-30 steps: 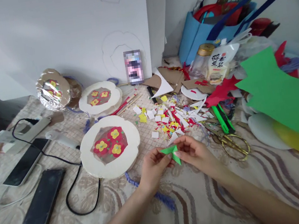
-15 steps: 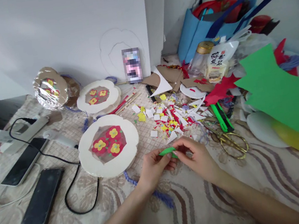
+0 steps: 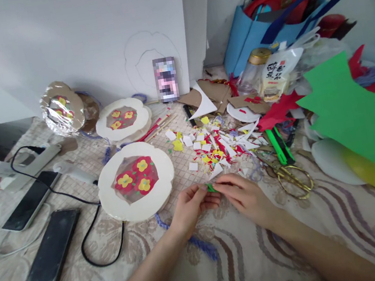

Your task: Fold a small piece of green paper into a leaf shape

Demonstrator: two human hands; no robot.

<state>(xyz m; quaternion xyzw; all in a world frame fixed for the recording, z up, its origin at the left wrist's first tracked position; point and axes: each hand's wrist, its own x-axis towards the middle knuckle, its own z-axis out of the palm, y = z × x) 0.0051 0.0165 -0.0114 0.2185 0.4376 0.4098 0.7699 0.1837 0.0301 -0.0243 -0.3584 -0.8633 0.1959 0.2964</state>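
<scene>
Between my two hands is a small piece of green paper [image 3: 210, 187], mostly covered by the fingertips. My left hand [image 3: 193, 205] pinches its left side, thumb on top and fingers curled beneath. My right hand [image 3: 243, 194] pinches it from the right. To the left lies a white scalloped frame [image 3: 111, 198] with red and yellow paper flowers [image 3: 142, 165] on a sheer centre. Just beyond my fingers, white, red and yellow paper scraps [image 3: 214, 146] are scattered. Gold-handled scissors [image 3: 294, 181] rest to the right of my right hand.
A green-handled cutter [image 3: 279, 145] and a large green sheet [image 3: 364, 119] lie on the right. Behind them stand a pouch [image 3: 278, 75], a jar [image 3: 254, 69] and a blue bag [image 3: 242, 38]. Two dark phones [image 3: 49, 255] and a black cable [image 3: 85, 259] are on the left.
The green paper showed as a longer strip before; now less of it shows, and it looks folded or crumpled between my fingertips. The view has shifted slightly.
</scene>
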